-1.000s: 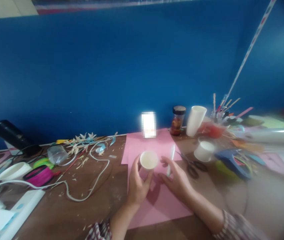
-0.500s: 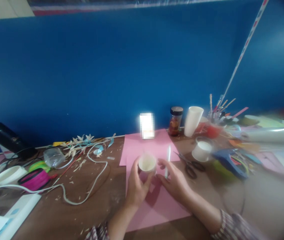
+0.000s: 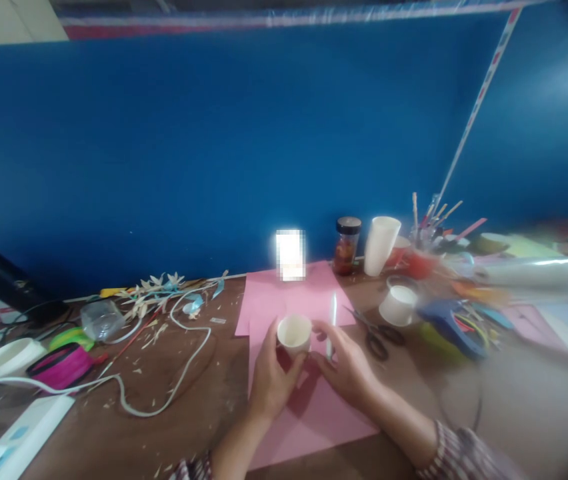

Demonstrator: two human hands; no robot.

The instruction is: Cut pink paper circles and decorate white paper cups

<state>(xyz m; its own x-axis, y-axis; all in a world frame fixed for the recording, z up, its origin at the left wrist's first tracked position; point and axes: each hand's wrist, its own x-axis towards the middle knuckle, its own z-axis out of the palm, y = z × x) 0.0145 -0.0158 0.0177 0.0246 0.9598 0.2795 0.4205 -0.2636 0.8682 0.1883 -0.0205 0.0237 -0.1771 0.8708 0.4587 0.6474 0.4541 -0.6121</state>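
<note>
A small cream paper cup is held over pink paper, tilted so that its pale inside shows. My left hand is closed around its left side, thumb across the front. Close by the cup's right side is my right hand, thumb and forefinger apart; whether the fingertips touch the cup I cannot tell. A white pen lies beside the right hand, partly hidden by it. Pink sheets lie under both hands. Scissors with dark handles rest to the right.
Behind stand a dark-lidded jar and a tall white cup. A white tub and a blue tape dispenser sit right. Leftward are a white cable, a pink tape roll and a power strip.
The view has shifted slightly, moving the table things a little left and down. The cup's rim looks tipped a bit further, and my right fingertips are slightly closer to it.
</note>
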